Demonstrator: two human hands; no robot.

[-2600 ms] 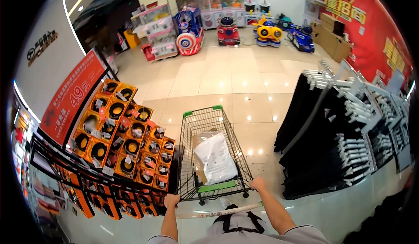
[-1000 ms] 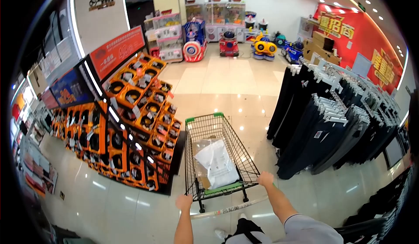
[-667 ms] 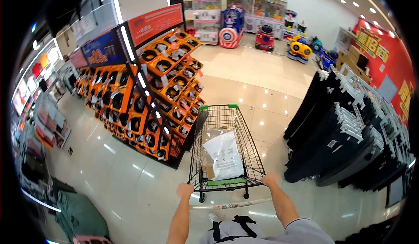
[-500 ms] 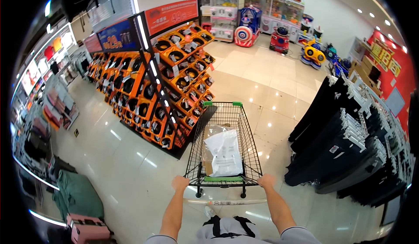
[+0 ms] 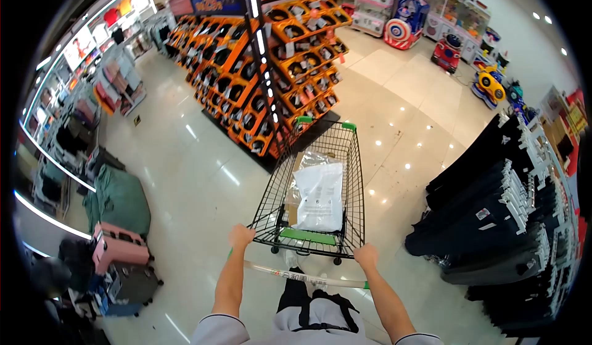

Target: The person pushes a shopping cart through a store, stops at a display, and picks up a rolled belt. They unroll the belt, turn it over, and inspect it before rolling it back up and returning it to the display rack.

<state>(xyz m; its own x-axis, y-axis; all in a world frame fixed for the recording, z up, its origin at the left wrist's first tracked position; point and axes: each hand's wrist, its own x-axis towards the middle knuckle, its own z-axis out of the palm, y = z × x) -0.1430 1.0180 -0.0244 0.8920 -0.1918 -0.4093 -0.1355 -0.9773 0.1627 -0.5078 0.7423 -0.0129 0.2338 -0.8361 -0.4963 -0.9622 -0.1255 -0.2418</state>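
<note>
Steering goes best with an even grip: the left hand (image 5: 242, 235) and right hand (image 5: 366, 255) curl around the cart's (image 5: 349, 126) rear corners, the white package (image 5: 319, 195) lying inside near its rear edge.

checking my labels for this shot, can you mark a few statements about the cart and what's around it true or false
1. The white package lies inside the shopping cart. True.
2. The left hand is off the cart. False: its fingers are on the cart, as are those of the right hand.
3. The orange display stands to the right of the cart. False: it stands ahead and to the left.
4. The pink suitcase is on the left side of the view. True.
5. The dark hanging clothes are left of the cart. False: they hang to its right.
</note>
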